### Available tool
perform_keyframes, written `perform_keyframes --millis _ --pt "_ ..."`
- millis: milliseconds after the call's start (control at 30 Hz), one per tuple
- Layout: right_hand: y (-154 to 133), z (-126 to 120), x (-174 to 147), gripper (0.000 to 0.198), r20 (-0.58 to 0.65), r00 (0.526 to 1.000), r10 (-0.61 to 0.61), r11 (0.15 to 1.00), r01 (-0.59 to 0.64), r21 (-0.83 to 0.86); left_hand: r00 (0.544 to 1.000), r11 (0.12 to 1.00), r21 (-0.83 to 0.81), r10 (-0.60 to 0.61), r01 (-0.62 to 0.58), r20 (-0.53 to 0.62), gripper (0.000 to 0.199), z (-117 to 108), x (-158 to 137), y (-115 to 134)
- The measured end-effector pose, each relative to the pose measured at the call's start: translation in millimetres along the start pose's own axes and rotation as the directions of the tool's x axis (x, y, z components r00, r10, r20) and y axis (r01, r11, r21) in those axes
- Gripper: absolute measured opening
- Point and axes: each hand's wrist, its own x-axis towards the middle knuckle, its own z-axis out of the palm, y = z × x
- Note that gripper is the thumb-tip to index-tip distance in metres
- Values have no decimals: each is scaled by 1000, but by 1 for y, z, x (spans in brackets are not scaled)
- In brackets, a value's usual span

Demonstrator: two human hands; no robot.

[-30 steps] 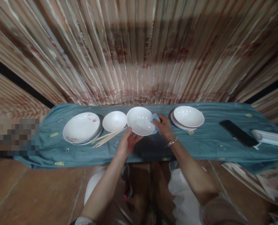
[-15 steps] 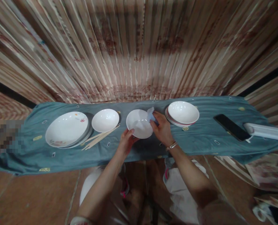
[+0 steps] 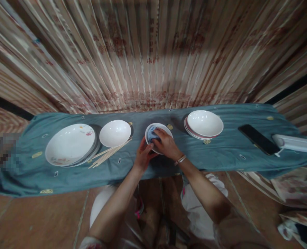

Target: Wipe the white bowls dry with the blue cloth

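My left hand grips the near rim of a white bowl held over a table covered with a teal cloth. Inside that bowl my right hand presses a pale blue rag against the inner surface. A bracelet sits on my right wrist. Most of the bowl is hidden under my right hand.
Left of the bowl lie a smaller white bowl, a bundle of wooden chopsticks and a stack of white plates. To the right are stacked bowls, a black phone and a white tray. A curtain hangs behind.
My right hand has moved the rag from the bowl's right rim into its inside. The bowl has come lower and closer to me, and the view has shifted slightly.
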Motion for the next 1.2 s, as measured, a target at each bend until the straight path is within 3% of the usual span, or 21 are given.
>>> perform_keyframes --millis 167,300,400,533,700,833,1033,1200 --pt "-5 -2 0 34 125 985 -123 950 81 300 1000 1000 -12 0 0 1 53 -5 2 4" --pt "-7 -11 -3 28 246 953 -179 916 70 394 1000 1000 -3 15 -15 -23 48 -11 2 5" --pt "-7 -20 -6 23 325 932 -160 949 54 310 999 1000 13 18 -17 -37 51 -14 2 5" --pt "-5 -29 -11 20 386 917 -94 996 90 30 998 999 21 36 -35 -48 63 -14 2 4" --pt "-2 -28 -15 21 304 952 30 943 74 -325 999 998 44 35 -33 -42 63 -8 1 2" --pt "-1 -24 -12 23 218 972 86 882 27 -470 999 999 44 18 -17 -33 61 -5 0 0" --pt "0 -21 -2 26 68 988 139 866 -88 -493 1000 1000 17 0 0 -29 57 -4 -1 -3" --pt "6 -13 7 28 -79 995 63 943 -85 -322 1000 1000 2 -22 22 -7 53 -3 -4 -2"
